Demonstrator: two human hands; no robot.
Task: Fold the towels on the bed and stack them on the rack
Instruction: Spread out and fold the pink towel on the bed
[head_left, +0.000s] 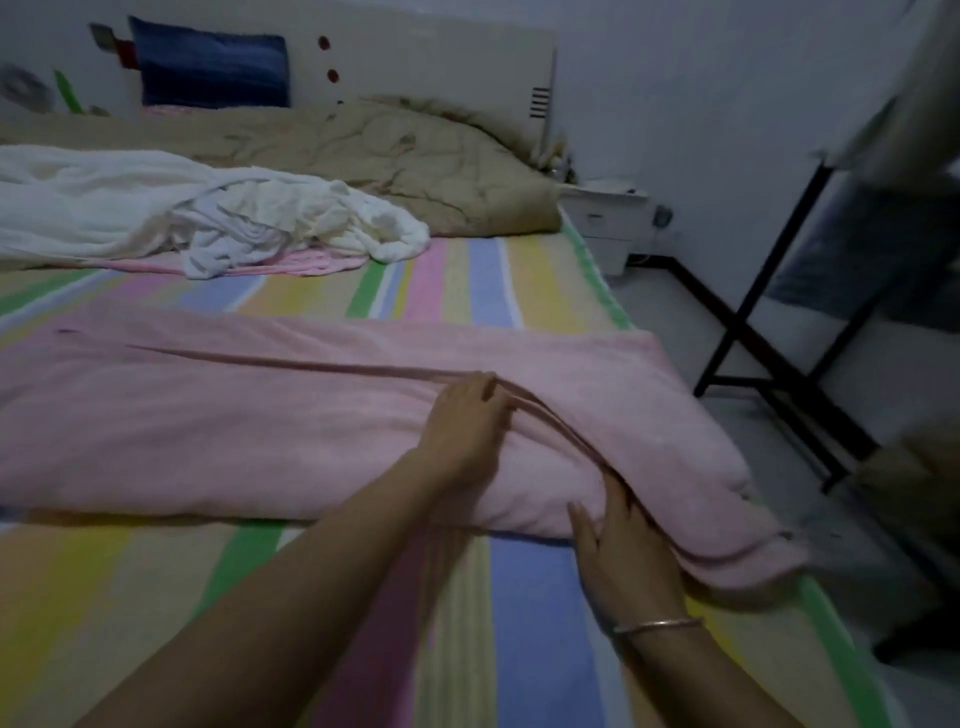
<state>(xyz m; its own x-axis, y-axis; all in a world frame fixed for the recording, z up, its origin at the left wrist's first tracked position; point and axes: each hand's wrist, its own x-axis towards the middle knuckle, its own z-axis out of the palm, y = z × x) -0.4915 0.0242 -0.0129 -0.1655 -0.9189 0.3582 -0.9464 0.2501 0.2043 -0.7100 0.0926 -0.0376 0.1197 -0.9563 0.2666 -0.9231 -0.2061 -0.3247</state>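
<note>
A large pink towel (249, 415) lies folded lengthwise across the striped bed (156, 597). My left hand (462, 431) pinches the towel's doubled edge near its middle right. My right hand (618, 551), with a bangle on the wrist, grips the same edge nearer the bed's side, fingers tucked under the fold. A heap of white towels (208, 213) lies further back on the left, over another pink piece (306, 262). The black metal rack (779, 332) stands on the floor to the right of the bed.
A beige quilt (415, 156) is bunched at the head of the bed, with a blue pillow (213, 67) against the headboard. A white nightstand (608, 218) sits by the wall. Blurred dark fabric hangs at the rack's upper right.
</note>
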